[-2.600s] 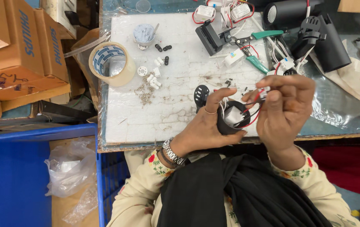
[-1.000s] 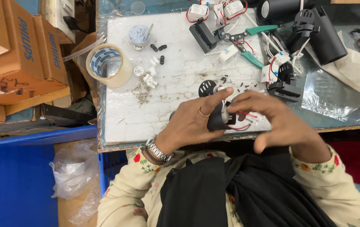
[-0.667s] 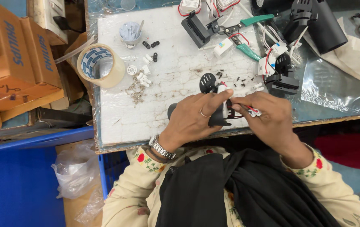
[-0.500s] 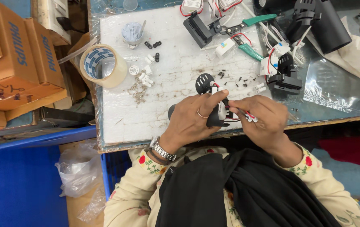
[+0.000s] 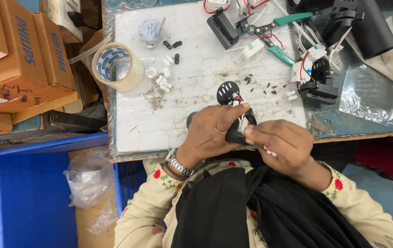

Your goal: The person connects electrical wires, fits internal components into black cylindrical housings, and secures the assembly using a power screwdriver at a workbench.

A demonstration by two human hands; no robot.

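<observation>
Assembly in progress: left hand (image 5: 208,133) grips a small black lamp part (image 5: 238,133) at the near edge of the bench (image 5: 196,124); right hand (image 5: 279,147) fingers pinch its red and white wires (image 5: 241,120). A round black cap (image 5: 227,92) and loose screws (image 5: 154,94) lie unfitted.

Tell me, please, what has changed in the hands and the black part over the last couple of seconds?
Both hands came down toward the table's near edge. The left hand closed further over the small black part, its index finger now laid across the top; the right hand turned in from the side, fingertips pinching at the wires. Both kept their grip throughout. The tape roll, green pliers and perforated black disc lie as before.
</observation>
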